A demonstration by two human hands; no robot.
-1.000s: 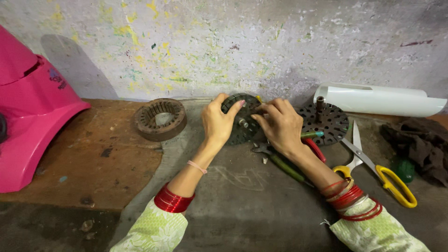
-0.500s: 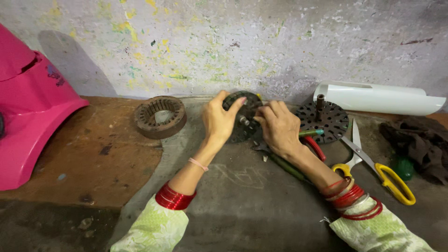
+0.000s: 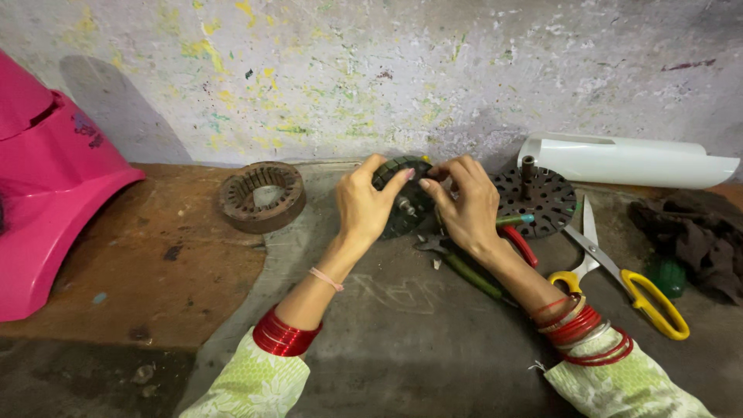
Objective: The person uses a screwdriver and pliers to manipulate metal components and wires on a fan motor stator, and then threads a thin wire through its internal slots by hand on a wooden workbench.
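While both hands meet at the far edge of the tabletop, a dark round metal disc with a short shaft at its centre is gripped between them, close to the paint-flecked wall. The left hand is curled around the disc's left rim, thumb on top. The right hand is closed on the disc's right edge, fingertips pinched at the upper rim. Just under the right hand, pliers with green and red handles are laid on the tabletop. Right of that hand, a perforated round plate is seen, then yellow-handled scissors, a white plastic tube and a dark rag. Left of the left hand, well apart, a rusty slotted ring is set flat, and a pink plastic housing lies farther left.
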